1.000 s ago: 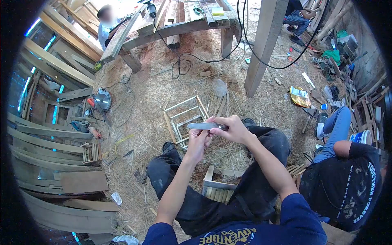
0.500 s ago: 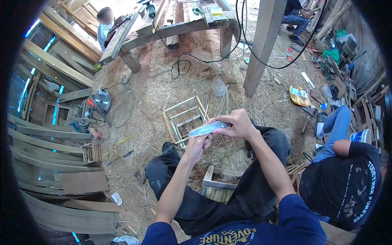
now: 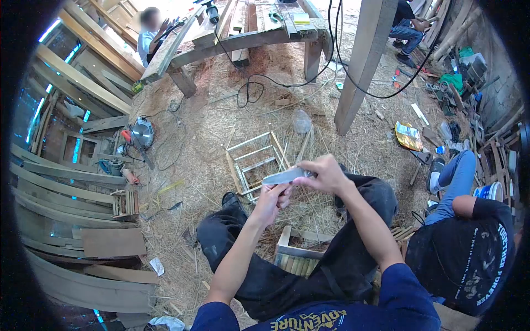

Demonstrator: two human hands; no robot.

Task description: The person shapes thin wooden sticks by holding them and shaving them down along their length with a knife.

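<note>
My right hand (image 3: 324, 174) is closed around the handle of a knife (image 3: 284, 176). Its broad grey blade points left, across the top of my left hand (image 3: 271, 203). The left fingers are curled closed just under the blade; whatever they grip is hidden. Beyond my hands, a small wooden frame (image 3: 251, 147) of thin slats lies on the straw-covered floor. Between my legs sits a small slatted wooden piece (image 3: 300, 259), partly covered by my trouser leg.
A workbench (image 3: 248, 39) stands ahead, beside a wooden post (image 3: 361, 71). A circular saw (image 3: 142, 132) rests on the floor at left, near stacked boards (image 3: 77, 215). At right a co-worker (image 3: 464, 248) sits close by. Two other people are farther back. A black cable (image 3: 381, 95) hangs ahead.
The knife blade has turned, now showing a narrower, darker face. Both hands sit slightly lower and farther right in view, while the whole scene has shifted a little the same way.
</note>
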